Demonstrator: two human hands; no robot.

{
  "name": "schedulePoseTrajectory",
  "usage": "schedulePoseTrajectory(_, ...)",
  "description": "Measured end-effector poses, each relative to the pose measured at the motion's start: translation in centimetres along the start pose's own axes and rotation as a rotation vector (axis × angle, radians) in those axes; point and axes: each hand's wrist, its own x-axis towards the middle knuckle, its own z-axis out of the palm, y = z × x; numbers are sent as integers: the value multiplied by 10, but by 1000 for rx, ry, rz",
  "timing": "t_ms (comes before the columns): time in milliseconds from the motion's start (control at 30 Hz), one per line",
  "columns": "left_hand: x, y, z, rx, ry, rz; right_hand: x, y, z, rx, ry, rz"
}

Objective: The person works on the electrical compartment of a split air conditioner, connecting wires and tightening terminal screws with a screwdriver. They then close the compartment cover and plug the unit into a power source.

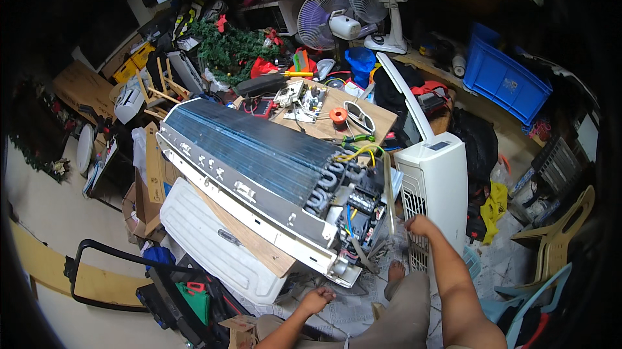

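Note:
An indoor air conditioner unit [253, 148] with its cover off lies slanting across a table, showing dark coil fins. At its right end are bent copper pipes [324, 184], wires and a dark electrical compartment [356, 210]. My left hand [317, 299] is low in front of this end, fingers loosely curled, with nothing seen in them. My right hand [420, 225] reaches in beside the upright white housing [433, 177] with a slatted grille. Close to its fingertips is the lower end of a thin pale panel [389, 193]; whether the fingers grip it is unclear.
Behind the unit, a wooden board [330, 112] holds a solder spool [338, 116], circuit boards and green-handled pliers [358, 138]. Two fans [324, 19] and a blue crate [505, 80] stand farther back. A white panel [220, 239] and a black frame [97, 245] are at left; plastic chairs [560, 232] at right.

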Motion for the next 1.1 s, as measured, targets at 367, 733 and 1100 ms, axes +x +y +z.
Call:
schedulePoseTrajectory(367, -122, 45, -26, -259, 104, -178, 32, -256, -400, 759, 402, -146)
schedulePoseTrajectory(733, -248, 7, -36, -748, 622, -341, 250, -449, -371, -292, 198, -440)
schedulePoseTrajectory(1100, -275, 21, -67, -919, 751, -211, 262, -467, -386, -255, 212, -525)
